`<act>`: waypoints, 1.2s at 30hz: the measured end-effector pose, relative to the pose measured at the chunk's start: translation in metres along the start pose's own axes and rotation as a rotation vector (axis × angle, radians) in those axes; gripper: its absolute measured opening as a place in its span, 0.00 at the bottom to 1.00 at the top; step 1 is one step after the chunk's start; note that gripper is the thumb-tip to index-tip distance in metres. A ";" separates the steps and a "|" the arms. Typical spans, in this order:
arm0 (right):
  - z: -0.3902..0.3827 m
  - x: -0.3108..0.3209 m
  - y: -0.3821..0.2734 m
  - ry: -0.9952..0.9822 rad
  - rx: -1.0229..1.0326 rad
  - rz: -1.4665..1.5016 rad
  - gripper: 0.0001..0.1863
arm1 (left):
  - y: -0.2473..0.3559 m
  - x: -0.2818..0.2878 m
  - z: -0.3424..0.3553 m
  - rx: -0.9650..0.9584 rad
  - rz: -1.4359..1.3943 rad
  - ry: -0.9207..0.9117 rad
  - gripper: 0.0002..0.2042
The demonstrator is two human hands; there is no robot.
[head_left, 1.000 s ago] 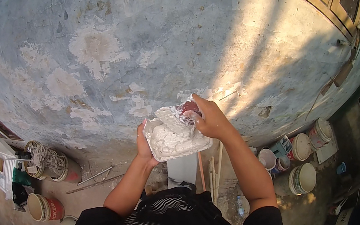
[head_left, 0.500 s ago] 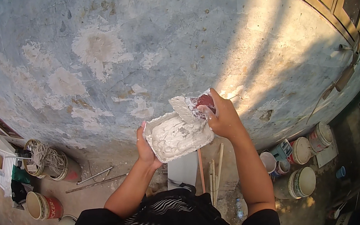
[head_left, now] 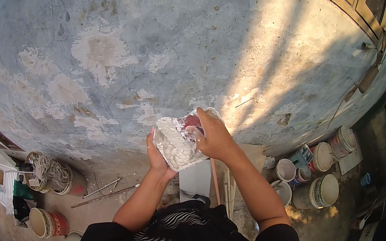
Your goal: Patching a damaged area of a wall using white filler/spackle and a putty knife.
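My left hand (head_left: pixel 159 161) is closed on the left side of a shallow rectangular tray (head_left: pixel 184 168). Thick white putty (head_left: pixel 175 152) fills the tray, heaped and smeared up to the rim. Over it, my right hand (head_left: pixel 211 136) grips a putty knife by its dark red handle (head_left: pixel 193 122). The knife's blade is coated in putty and lies down in the tray, so its edge is hard to make out. Beyond my hands stands a blue-grey wall (head_left: pixel 168 24) with pale filled patches (head_left: pixel 100 49).
Several used buckets (head_left: pixel 323 191) stand at the right along the wall foot. At the left are a bucket of tangled string (head_left: pixel 49 173) and a red-and-white bucket (head_left: pixel 49 223). Wooden sticks (head_left: pixel 228 190) lie below the tray. A thin wire (head_left: pixel 246 102) juts from the wall.
My right hand has moved left and slightly down with the putty knife, bringing the blade from the tray's far edge onto the putty. The left hand still holds the tray in about the same place.
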State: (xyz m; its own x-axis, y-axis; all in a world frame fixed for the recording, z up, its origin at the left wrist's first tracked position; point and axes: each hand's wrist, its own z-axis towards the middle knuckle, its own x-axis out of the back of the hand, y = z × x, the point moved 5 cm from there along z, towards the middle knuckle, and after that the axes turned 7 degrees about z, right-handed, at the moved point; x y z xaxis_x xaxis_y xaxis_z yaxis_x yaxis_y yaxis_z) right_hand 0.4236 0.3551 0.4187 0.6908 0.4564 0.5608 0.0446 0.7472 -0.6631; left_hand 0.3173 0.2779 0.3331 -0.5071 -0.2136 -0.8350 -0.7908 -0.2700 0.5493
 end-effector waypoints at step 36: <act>-0.036 -0.018 0.003 0.345 -0.236 0.414 0.12 | 0.007 0.019 0.006 -0.260 0.009 0.146 0.36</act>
State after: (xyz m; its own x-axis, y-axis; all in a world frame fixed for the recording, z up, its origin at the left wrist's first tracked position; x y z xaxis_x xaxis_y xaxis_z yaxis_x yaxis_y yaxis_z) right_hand 0.4373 0.3317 0.3894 0.8781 0.4742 0.0638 -0.1472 0.3946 -0.9070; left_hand 0.3002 0.2776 0.3207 -0.4444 -0.3449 -0.8268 -0.6624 -0.4948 0.5625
